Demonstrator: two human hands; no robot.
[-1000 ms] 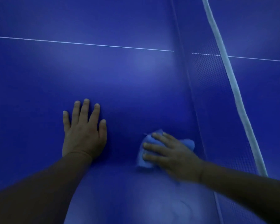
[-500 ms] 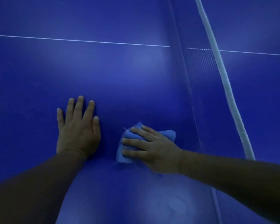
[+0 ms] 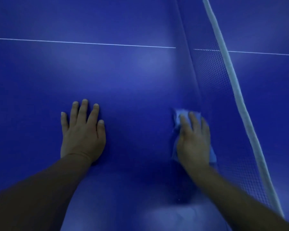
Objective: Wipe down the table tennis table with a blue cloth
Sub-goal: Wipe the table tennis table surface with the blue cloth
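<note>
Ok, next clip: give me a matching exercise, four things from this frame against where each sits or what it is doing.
1 left hand
2 right hand
3 cloth
4 net

A under a palm, beside the net
B flat on bare table, holding nothing
C stands along the right, white band on top
D presses the cloth down

Pairs: 1-B, 2-D, 3-A, 4-C

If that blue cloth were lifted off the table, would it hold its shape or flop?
Probably flop: the blue cloth lies bunched and creased under the right hand. It looks thin, so likely light. Under flat fingers it should slide easily on the smooth table.
</note>
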